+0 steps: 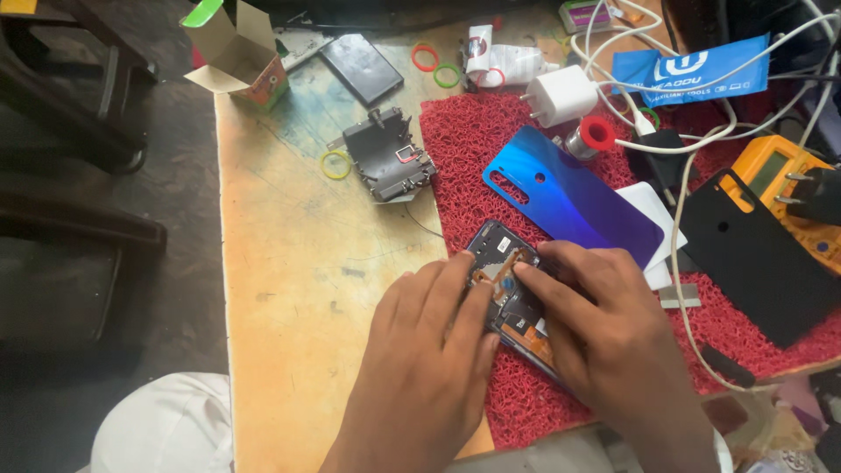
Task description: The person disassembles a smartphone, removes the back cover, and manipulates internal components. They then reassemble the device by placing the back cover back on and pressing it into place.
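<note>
Left to right on a stained yellow workbench (298, 263): open cardboard box (236, 52), black phone frame (385, 156), red mat (491, 149), blue back cover (569, 197), white charger (562, 95), black case (753, 254). Opened phone (508, 280) on the mat's near edge, circuitry and orange ribbon exposed, half hidden beneath left hand (420, 359) and right hand (604, 333), fingertips pressed together onto its insides.

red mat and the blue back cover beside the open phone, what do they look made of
Red mat: looks like looped plastic or rubber fibre, with a coarse, matte, nubbly surface. Blue back cover: a smooth, glossy panel, glass or plastic, with a blue-to-violet sheen and soft reflections. Both hands press on the open phone.
</note>
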